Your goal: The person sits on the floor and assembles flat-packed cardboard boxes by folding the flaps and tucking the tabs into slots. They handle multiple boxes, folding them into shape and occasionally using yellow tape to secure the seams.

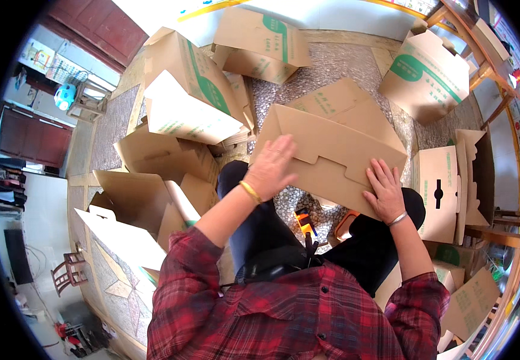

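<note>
A brown cardboard box [317,139] rests in front of me, across my knees, its interlocking bottom flaps facing up and meeting along a stepped seam. My left hand [275,167] lies flat on its left part with the fingers stretched out. On its right part my right hand [385,191] presses down, fingers spread. Behind the flaps a further cardboard panel [332,99] with green print sticks out. Between my legs an orange and black object [304,223] is partly visible on the floor, with an orange-rimmed piece [347,225] beside it; their kind is unclear.
Several opened boxes [137,207] stand to my left. A tall box [191,90] and a tilted box [260,45] are farther ahead. At the far right is another box [425,75] by a wooden table [482,54]. More cardboard [439,192] stands close on my right.
</note>
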The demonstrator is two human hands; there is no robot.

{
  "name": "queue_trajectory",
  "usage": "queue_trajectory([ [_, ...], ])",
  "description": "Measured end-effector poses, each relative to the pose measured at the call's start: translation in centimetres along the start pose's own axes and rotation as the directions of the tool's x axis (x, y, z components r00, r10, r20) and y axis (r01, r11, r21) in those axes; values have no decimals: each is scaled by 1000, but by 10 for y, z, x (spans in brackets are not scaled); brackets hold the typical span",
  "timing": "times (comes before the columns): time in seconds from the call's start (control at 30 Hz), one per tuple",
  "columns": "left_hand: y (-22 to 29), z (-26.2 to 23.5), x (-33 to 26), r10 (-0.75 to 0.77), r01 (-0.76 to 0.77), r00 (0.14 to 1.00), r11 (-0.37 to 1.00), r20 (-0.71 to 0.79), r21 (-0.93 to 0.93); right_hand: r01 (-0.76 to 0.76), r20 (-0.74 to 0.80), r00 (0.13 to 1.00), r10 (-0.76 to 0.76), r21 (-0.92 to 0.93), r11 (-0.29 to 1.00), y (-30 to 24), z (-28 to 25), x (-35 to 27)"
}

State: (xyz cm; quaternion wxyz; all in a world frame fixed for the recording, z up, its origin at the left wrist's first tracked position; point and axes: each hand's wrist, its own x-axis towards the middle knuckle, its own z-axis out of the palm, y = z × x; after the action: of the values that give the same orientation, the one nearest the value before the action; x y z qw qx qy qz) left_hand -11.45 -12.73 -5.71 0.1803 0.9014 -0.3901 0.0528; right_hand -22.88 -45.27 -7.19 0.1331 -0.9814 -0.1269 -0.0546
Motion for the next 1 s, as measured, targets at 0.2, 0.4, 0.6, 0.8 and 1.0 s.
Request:
queue_trajectory([
  [0.2, 17, 40, 3, 41, -65, 977, 992, 210, 109, -8, -6, 1000, 7, -16, 1000, -4, 6, -1],
  [0.4, 18, 43, 8, 31, -60, 973, 991, 227, 121, -28, -21, 999, 30, 109, 994, 17, -12, 11],
  [0.6, 18, 30, 13, 59, -63, 971, 998, 232, 10, -142, -46, 990, 136, -189, 972, 11, 12, 25],
  [0.8, -66, 26, 16, -332, 265, 941, 836, -59, -481, -158, -25, 987, 157, -208, 965, 22, 12, 26],
  [1.0, -115, 66, -14, -421, 472, 843, 286, 333, -834, -138, -43, 990, 132, -203, 969, 24, 15, 32],
])
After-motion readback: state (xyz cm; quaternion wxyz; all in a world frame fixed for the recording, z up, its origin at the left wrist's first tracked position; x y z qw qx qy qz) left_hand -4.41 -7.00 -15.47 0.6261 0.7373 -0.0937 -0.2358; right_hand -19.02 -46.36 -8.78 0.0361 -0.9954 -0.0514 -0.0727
